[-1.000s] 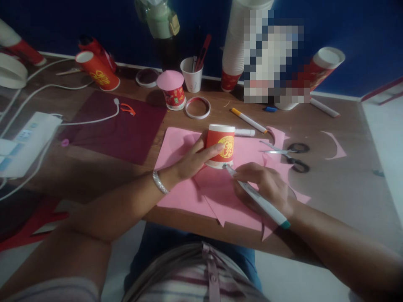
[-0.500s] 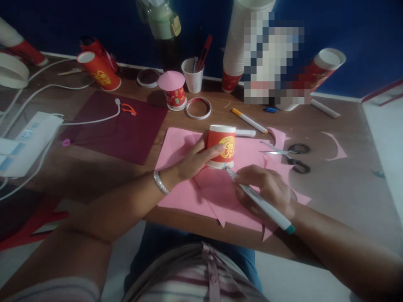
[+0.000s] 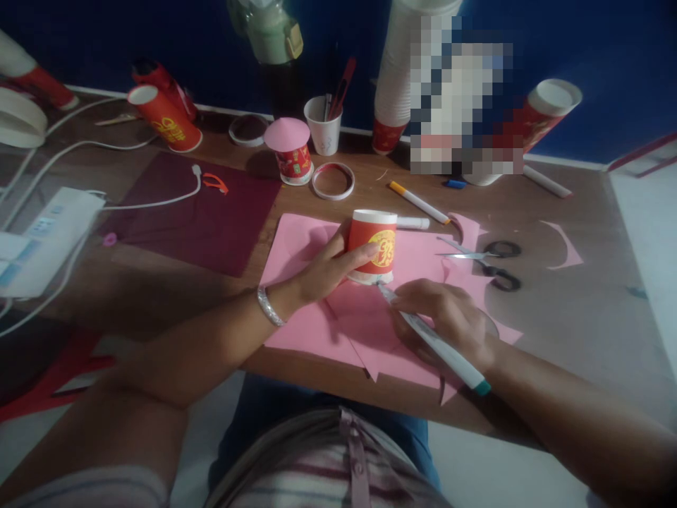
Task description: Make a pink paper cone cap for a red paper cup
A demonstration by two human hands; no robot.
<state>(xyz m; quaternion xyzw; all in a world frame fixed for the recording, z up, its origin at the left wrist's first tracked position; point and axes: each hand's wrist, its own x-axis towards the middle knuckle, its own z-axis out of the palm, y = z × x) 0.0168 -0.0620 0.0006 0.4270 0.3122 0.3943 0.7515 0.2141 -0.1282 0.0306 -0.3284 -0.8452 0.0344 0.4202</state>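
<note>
My left hand (image 3: pixel 322 271) is wrapped round a red paper cup (image 3: pixel 364 236) with a yellow emblem, its thumb across the front. In my right hand (image 3: pixel 444 317) is a white marker (image 3: pixel 438 346) with a green end, its tip at the white band along the cup's lower edge. Small greenish marks show on that band. Under both hands lies pink paper (image 3: pixel 301 324) with cut edges. A second white marker (image 3: pixel 415 223) rests on the paper just behind the cup.
Scissors (image 3: pixel 502 264) lie right of the paper, near pink offcuts (image 3: pixel 568 247). Behind stand a red cup with a pink cone top (image 3: pixel 287 134), a white pen cup (image 3: pixel 324 130) and stacked paper cups (image 3: pixel 394 92). A yellow-capped marker (image 3: pixel 420 202), tape ring (image 3: pixel 333 182) and power strip (image 3: pixel 47 243) are around.
The marker's green end has shifted slightly to the left while its tip stays at the cup's lower band. My left hand holds the cup in nearly the same place.
</note>
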